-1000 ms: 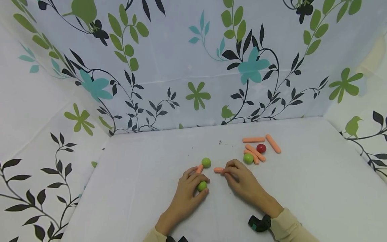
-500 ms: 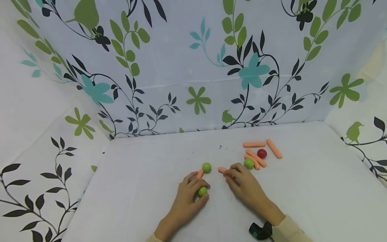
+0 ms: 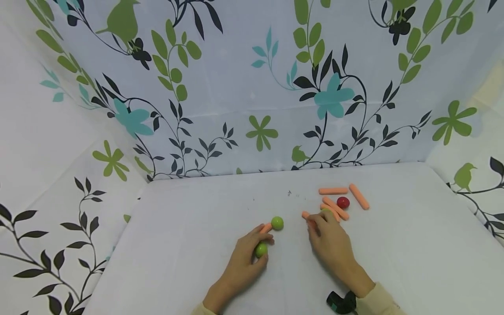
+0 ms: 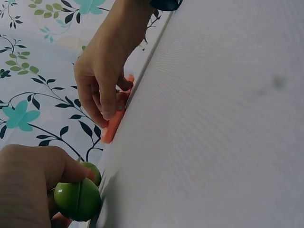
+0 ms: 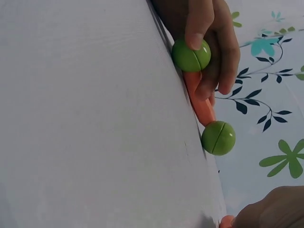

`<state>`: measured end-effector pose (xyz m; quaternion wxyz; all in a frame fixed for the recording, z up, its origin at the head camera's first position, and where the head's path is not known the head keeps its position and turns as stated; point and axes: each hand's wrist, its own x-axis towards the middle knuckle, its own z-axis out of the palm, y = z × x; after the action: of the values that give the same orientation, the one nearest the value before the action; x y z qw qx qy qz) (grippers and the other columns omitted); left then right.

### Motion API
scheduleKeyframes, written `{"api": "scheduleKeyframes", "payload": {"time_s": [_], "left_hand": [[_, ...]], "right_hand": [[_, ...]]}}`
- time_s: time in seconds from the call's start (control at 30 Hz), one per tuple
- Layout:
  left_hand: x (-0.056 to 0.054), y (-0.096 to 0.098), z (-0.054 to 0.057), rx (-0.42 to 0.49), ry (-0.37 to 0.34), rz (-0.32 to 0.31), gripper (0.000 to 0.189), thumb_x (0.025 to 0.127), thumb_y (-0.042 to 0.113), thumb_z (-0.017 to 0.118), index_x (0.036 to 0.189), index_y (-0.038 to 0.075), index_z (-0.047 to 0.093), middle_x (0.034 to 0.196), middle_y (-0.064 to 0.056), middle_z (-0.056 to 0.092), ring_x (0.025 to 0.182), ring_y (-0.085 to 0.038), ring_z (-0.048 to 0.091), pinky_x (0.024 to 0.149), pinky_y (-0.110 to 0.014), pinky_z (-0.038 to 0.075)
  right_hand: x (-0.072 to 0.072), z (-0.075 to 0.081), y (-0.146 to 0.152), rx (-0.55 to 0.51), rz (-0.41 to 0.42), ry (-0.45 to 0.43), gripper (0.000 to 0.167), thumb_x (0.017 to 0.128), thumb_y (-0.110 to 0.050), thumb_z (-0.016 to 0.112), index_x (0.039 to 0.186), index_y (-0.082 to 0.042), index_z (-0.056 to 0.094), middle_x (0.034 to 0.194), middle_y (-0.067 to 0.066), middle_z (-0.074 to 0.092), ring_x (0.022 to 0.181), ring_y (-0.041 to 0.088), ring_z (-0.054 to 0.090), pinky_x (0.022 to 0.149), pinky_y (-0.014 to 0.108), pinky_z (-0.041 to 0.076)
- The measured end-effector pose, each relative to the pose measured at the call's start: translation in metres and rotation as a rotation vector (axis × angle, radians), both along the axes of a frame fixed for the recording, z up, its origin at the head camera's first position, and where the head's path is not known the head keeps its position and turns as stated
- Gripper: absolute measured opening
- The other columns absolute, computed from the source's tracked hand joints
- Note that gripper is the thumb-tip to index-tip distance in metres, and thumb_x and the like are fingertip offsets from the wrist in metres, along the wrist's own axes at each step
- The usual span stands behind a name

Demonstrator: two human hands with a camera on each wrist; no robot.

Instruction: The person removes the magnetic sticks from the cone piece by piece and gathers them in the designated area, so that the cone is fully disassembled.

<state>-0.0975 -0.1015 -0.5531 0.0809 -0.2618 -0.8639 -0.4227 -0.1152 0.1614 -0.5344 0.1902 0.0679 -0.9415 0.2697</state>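
Observation:
My left hand curls round a green ball with a seam; in the right wrist view its thumb presses the ball. Under its fingers lies an orange stick, joining this ball to a second green ball at the far end. To the right, my right hand pinches another orange stick, of which only the tip shows. Just beyond its fingers is a third green ball, mostly hidden by the hand.
Past the right hand lie several loose orange sticks and a red ball on the white table. A patterned cloth hangs behind the table. A black wrist device sits at the right cuff.
My right hand has moved right with its orange stick, away from the left hand and towards the loose sticks, covering the third green ball. The stick and far ball by the left hand have swung slightly right.

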Motion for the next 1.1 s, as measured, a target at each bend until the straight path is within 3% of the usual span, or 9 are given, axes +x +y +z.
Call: {"api": "scheduleKeyframes", "payload": {"time_s": [0.13,0.3,0.4,0.57,0.77,0.93,1.1], "left_hand": [[-0.001,0.000,0.001,0.030,-0.020,0.007,0.062,0.081,-0.004,0.067,0.138,0.019,0.060,0.130,0.011,0.068,0.150,-0.023,0.047,0.124,-0.046,0.035],[0.000,-0.001,0.002,0.073,0.050,0.042,0.066,0.080,-0.009,0.065,0.142,0.011,0.056,0.134,0.001,0.064,0.134,-0.021,0.055,0.118,-0.036,0.040],[0.002,-0.001,0.001,0.067,0.096,0.098,0.062,0.079,-0.008,0.066,0.138,0.010,0.058,0.133,0.000,0.064,0.126,-0.019,0.057,0.111,-0.035,0.043],[0.000,0.000,0.000,0.038,0.145,0.233,0.057,0.077,-0.003,0.071,0.132,0.012,0.063,0.129,0.002,0.066,0.122,-0.019,0.058,0.102,-0.044,0.042],[0.003,0.000,-0.001,0.011,0.059,0.375,0.054,0.077,0.005,0.077,0.128,0.017,0.063,0.127,0.005,0.067,0.120,-0.019,0.056,0.101,-0.048,0.035],[0.004,0.000,-0.004,0.009,0.002,0.377,0.056,0.078,0.010,0.080,0.130,0.020,0.062,0.127,0.007,0.066,0.117,-0.015,0.056,0.102,-0.047,0.031],[0.002,0.001,-0.003,-0.005,0.016,0.370,0.050,0.080,0.012,0.080,0.126,0.021,0.064,0.126,0.008,0.068,0.116,-0.015,0.059,0.102,-0.046,0.031]], "right_hand": [[0.000,0.007,0.003,0.032,-0.030,-0.016,0.020,0.092,-0.012,0.078,0.112,-0.008,0.076,0.097,0.005,0.062,0.068,0.015,0.051,0.054,0.027,0.040],[-0.001,0.012,0.005,0.058,-0.046,-0.023,0.018,0.093,-0.011,0.077,0.110,-0.006,0.075,0.090,0.006,0.059,0.068,0.017,0.051,0.053,0.027,0.040],[0.000,0.012,0.005,0.066,-0.055,-0.031,0.016,0.093,-0.012,0.076,0.108,-0.006,0.075,0.089,0.005,0.059,0.067,0.016,0.051,0.053,0.027,0.040],[0.001,0.013,0.005,0.076,-0.061,-0.026,0.015,0.093,-0.011,0.076,0.107,-0.006,0.075,0.088,0.005,0.059,0.067,0.015,0.049,0.052,0.027,0.038],[0.005,0.014,0.003,0.065,-0.045,-0.055,0.015,0.092,-0.007,0.075,0.107,-0.006,0.075,0.090,0.005,0.061,0.069,0.014,0.050,0.053,0.026,0.040],[0.007,0.012,0.001,0.033,-0.037,-0.054,0.015,0.091,-0.004,0.074,0.106,-0.007,0.076,0.094,0.005,0.065,0.069,0.013,0.052,0.055,0.026,0.042],[0.006,0.012,-0.003,-0.036,0.034,-0.065,0.015,0.091,-0.002,0.071,0.103,-0.009,0.076,0.099,0.003,0.068,0.075,0.010,0.054,0.062,0.023,0.046]]}}
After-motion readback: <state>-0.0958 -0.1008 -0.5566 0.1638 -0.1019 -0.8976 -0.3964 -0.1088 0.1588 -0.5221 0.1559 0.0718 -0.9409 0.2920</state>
